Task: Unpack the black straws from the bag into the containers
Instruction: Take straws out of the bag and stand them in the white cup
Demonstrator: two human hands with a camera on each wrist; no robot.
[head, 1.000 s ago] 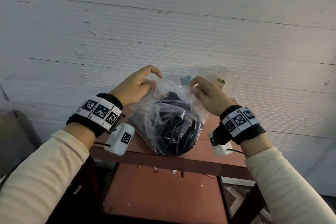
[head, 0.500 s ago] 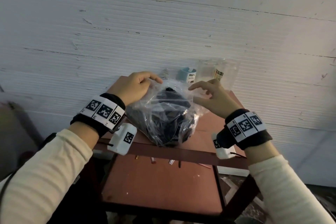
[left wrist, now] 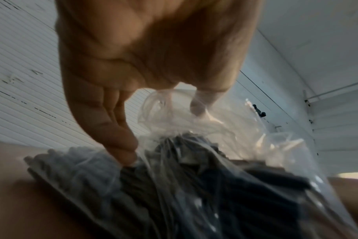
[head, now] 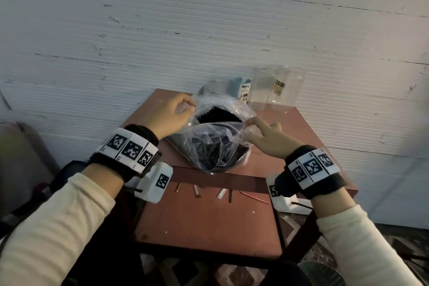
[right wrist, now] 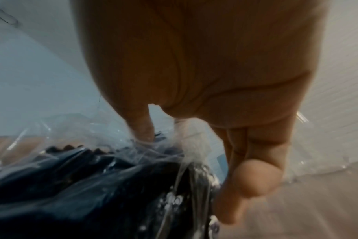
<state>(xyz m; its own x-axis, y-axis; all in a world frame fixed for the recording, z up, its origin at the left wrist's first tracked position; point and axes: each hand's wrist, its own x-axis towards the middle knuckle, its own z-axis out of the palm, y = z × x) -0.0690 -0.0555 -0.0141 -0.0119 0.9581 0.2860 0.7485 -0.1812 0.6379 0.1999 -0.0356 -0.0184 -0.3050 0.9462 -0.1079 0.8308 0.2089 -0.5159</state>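
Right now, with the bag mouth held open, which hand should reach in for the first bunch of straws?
Right, probably. The right hand only pinches the bag edge lightly, other fingers loose, and it sits nearer the clear containers. The left hand grips the far rim firmly, so it can stay as anchor over the black straws.

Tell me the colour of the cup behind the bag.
Light blue cup with a white label; clearest in the head view.

Both arms reach forward in cream sleeves, and each wrist wears a black band with white square tags. The left hand (head: pixel 170 115) is curled, with its fingertips pinching the bag (head: pixel 216 146). The right hand (head: pixel 267 137) pinches the other side with thumb and first finger, its other fingers loose.
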